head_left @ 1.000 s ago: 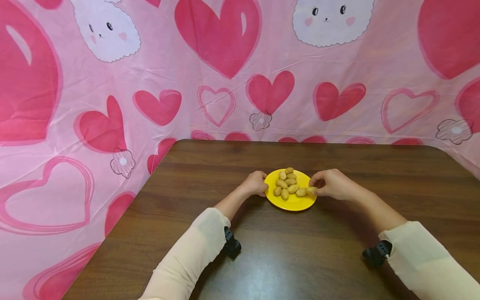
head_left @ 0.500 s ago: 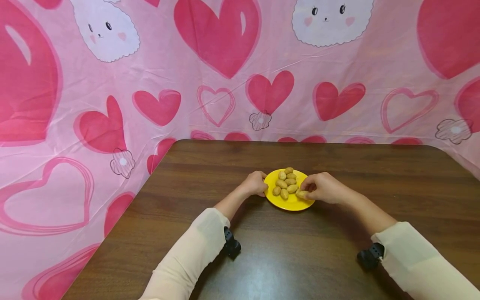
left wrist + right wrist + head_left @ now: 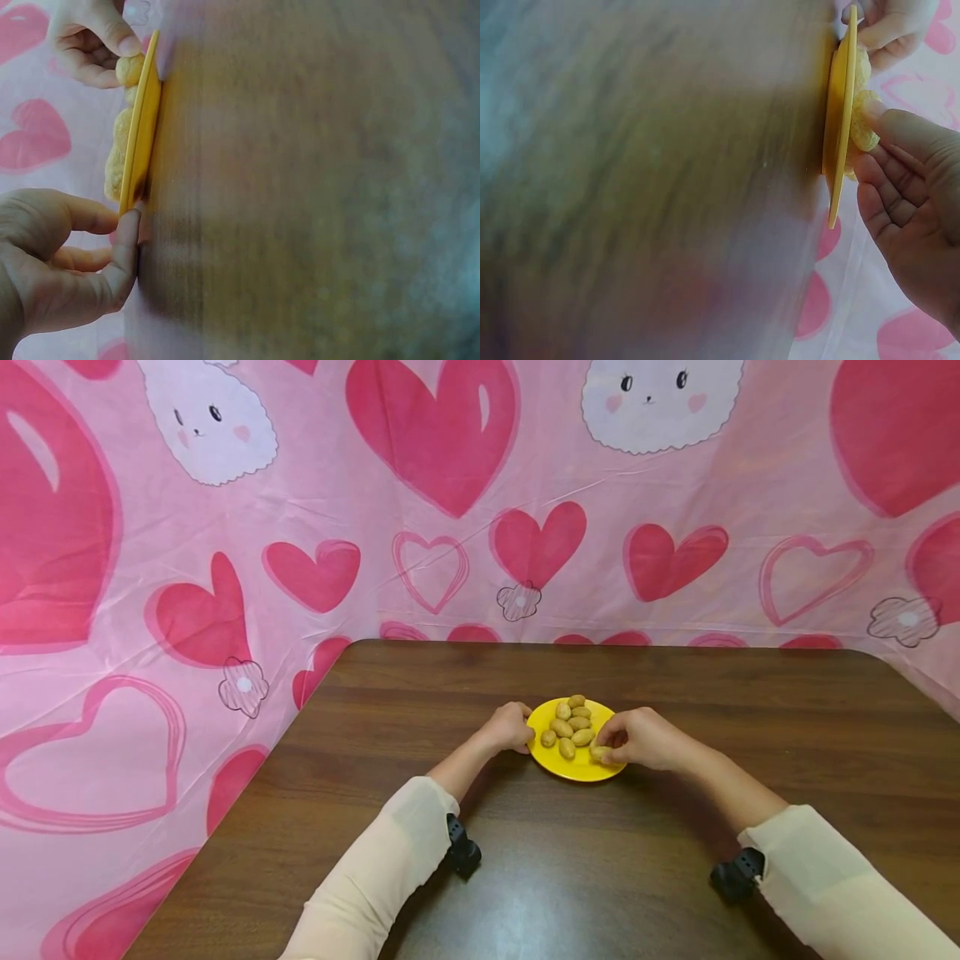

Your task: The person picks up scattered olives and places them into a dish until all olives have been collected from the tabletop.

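Observation:
A yellow plate (image 3: 573,770) lies on the table, bearing several small yellow-brown potatoes (image 3: 561,727) in a loose cluster. At its left rim, my left hand (image 3: 510,727) pinches the edge, thumb and fingers on opposite faces, as the left wrist view shows. My right hand (image 3: 645,739) reaches over the right side of the plate. Between its thumb and fingers it pinches one potato (image 3: 865,124), low over the plate. Whether that potato touches the plate's surface is hard to tell. The fingers partly hide it in the head view.
The brown wooden table (image 3: 480,877) extends around the plate on every side. Behind and to the left hangs a pink cloth (image 3: 435,468) printed with hearts. A dark wrist camera (image 3: 462,847) sits at each cuff.
My right hand has moved left and slightly toward me, carrying the pinched potato from the plate's right rim inward. The leftmost potato has shifted slightly left. My left hand stays at the rim.

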Motion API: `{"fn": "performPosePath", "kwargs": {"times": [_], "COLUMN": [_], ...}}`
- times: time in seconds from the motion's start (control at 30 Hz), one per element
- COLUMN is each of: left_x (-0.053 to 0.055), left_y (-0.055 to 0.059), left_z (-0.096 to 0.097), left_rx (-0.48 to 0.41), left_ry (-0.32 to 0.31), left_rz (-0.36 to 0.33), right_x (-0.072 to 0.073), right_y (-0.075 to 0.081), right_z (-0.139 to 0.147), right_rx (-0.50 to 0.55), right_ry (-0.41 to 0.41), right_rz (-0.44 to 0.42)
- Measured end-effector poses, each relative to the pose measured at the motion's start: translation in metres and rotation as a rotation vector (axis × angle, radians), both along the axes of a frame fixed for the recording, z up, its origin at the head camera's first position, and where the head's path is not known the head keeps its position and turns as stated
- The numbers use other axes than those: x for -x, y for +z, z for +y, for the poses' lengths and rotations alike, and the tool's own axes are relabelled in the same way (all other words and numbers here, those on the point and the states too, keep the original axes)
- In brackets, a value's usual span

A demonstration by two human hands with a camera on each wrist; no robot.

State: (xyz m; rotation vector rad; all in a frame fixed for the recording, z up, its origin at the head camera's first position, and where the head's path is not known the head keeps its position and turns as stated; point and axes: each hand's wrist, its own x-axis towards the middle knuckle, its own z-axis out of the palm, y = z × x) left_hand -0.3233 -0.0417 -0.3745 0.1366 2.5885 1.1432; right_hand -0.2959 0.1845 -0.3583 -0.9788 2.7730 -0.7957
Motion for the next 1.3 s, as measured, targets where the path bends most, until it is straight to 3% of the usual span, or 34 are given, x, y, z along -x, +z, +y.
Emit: {"fn": "performPosePath", "kwargs": {"times": [0.57, 1.3], "left_x": [-0.0003, -0.0005], "left_y": [0.0011, 0.0012], "left_z": [-0.0004, 0.0004], "left_rx": [0.008, 0.017], "left_ry": [-0.007, 0.004], "left_rz": [0.004, -0.021], "right_x": [0.0003, -0.0007], "right_y": [-0.0022, -0.0032], "right_z": [-0.0063, -0.0102], "right_rx": [-0.007, -0.036], "right_ry": [-0.011, 0.009], "right_rz": [0.038, 0.027]}}
